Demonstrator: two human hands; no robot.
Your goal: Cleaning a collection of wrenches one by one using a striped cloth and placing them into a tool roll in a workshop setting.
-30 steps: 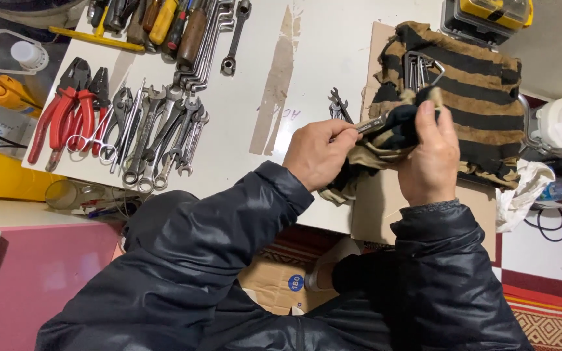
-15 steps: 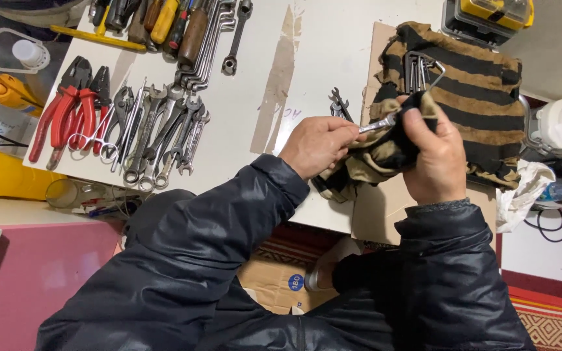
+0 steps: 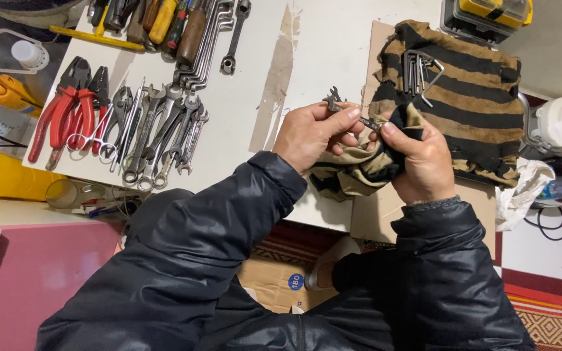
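both hands pinch a small wrench [image 3: 349,112], left hand [image 3: 312,133] bare, right hand [image 3: 417,159] through a striped rag [image 3: 359,170].

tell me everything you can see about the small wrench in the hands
The small wrench is a slim, grey metal double open-ended spanner, dull and worn-looking. It lies nearly level above the white table, one forked end free at the left. The left hand pinches its shank; the right hand wraps its other end in a striped tan and black rag.

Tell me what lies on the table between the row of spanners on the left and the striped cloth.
In the head view, between the spanners and the striped cloth, the white table bears only a brown tape strip.
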